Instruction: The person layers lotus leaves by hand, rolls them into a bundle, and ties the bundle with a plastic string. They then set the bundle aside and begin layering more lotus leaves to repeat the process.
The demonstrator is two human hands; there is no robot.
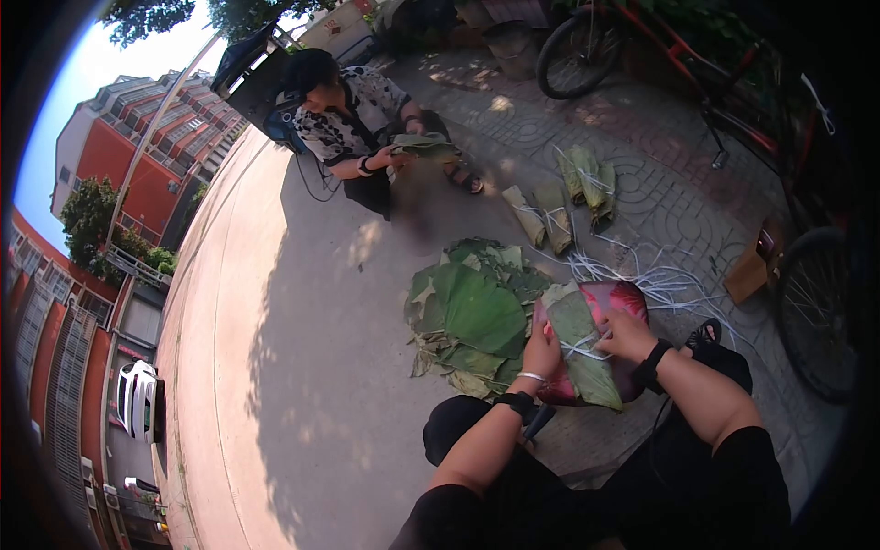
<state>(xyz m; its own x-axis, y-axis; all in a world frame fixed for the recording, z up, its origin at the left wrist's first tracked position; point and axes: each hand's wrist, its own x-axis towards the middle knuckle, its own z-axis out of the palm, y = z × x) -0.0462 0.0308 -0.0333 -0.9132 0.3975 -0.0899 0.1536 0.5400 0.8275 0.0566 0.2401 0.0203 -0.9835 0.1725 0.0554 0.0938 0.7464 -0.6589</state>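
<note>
A rolled bundle of green leaves lies across a red and grey cushion-like surface in front of me. White string passes round the bundle's middle. At its left side my left hand has its fingers closed against the leaves near the string. My right hand pinches the string at the right of the bundle. To the left, a large pile of flat leaves rests on the ground.
Tied leaf bundles and loose white strings lie ahead. A person sits at the upper left holding leaves. A cardboard box and a bicycle stand at the right.
</note>
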